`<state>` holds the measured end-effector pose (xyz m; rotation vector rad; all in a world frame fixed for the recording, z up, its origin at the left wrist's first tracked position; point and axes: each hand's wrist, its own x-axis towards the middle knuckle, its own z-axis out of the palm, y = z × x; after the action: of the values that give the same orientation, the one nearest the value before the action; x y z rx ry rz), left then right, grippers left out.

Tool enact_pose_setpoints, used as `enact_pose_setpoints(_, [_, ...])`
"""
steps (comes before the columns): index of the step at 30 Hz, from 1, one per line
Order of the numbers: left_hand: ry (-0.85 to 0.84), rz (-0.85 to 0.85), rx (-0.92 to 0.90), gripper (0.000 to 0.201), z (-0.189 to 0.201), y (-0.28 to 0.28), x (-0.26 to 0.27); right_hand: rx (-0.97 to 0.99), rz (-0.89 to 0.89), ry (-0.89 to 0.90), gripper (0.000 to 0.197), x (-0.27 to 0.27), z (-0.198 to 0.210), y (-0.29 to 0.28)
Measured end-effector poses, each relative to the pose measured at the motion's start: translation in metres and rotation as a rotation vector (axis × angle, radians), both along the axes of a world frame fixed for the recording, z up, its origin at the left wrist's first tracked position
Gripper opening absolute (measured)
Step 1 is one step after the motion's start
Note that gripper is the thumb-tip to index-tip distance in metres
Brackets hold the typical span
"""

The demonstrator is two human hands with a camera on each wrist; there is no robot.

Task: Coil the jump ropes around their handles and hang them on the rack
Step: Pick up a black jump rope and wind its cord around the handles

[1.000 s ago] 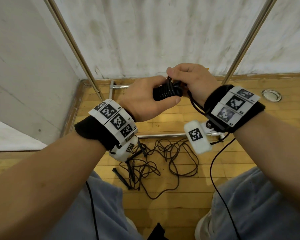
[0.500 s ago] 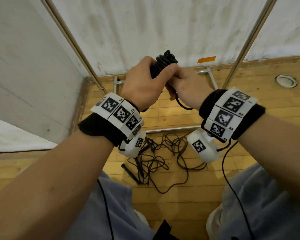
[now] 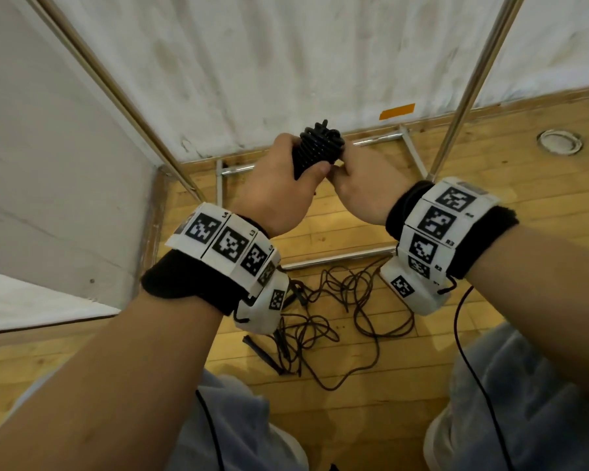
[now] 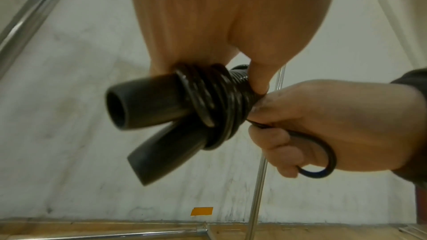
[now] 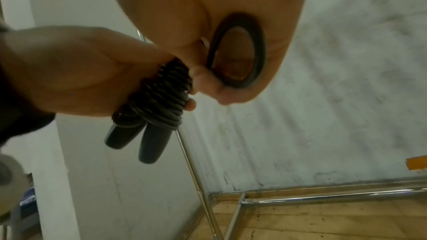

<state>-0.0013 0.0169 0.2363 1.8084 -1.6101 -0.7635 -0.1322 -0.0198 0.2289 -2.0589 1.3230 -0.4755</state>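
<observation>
My left hand (image 3: 288, 175) grips a black jump rope (image 3: 317, 147) coiled tightly round its two handles (image 4: 152, 114), held up in front of the white wall. The handle ends (image 5: 136, 141) stick out below the coils. My right hand (image 3: 361, 178) pinches the rope's last loop (image 4: 316, 154) right beside the coil, the loop (image 5: 235, 52) curling across its palm. Several more black ropes lie in a tangled pile (image 3: 323, 321) on the wooden floor below my wrists. The rack's chrome uprights (image 3: 463, 93) rise on both sides.
The rack's chrome base bars (image 3: 340, 260) lie on the wooden floor (image 3: 490, 185) against the white wall. An orange tape strip (image 3: 397, 111) marks the wall base. A round metal floor fitting (image 3: 558, 146) sits at the right. My knees fill the lower corners.
Both hands have risen and turned the coiled rope from lying sideways to standing upright. The hanging slack is gone; only a short loop is left in my right hand.
</observation>
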Motion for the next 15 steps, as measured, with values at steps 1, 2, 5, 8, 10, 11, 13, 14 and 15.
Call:
enact_pose_setpoints(1, [-0.007,0.018,-0.011,0.034,-0.001,-0.001,0.001,-0.031,-0.007,0.039,0.026,0.001,0.000,0.000])
enact_pose_setpoints(2, [-0.018,0.040,-0.029,0.035,-0.002,-0.002,0.002,-0.044,-0.010,0.058,0.026,0.002,0.001,-0.001])
enact_pose_setpoints(5, [-0.053,0.124,-0.077,0.035,-0.007,-0.006,0.004,0.012,0.013,0.039,0.021,0.005,0.004,-0.005])
enact_pose_setpoints(8, [-0.085,0.184,-0.090,0.035,-0.008,-0.008,0.007,-0.007,0.040,0.042,0.018,0.005,0.007,-0.007])
enact_pose_setpoints(10, [-0.078,0.198,-0.095,0.036,-0.005,-0.009,0.008,-0.047,0.017,0.011,0.020,0.005,0.009,-0.006])
enact_pose_setpoints(11, [-0.067,0.202,-0.094,0.037,-0.003,-0.009,0.009,-0.058,0.001,-0.018,0.022,0.004,0.009,-0.006])
enact_pose_setpoints(13, [-0.020,0.213,-0.080,0.038,0.002,-0.009,0.008,-0.064,-0.016,-0.071,0.028,0.002,0.010,-0.005])
enact_pose_setpoints(14, [0.004,0.216,-0.068,0.038,0.004,-0.009,0.008,-0.064,-0.016,-0.088,0.032,0.001,0.011,-0.005])
enact_pose_setpoints(15, [0.023,0.211,-0.049,0.038,0.007,-0.008,0.009,-0.061,-0.012,-0.104,0.034,0.000,0.011,-0.004])
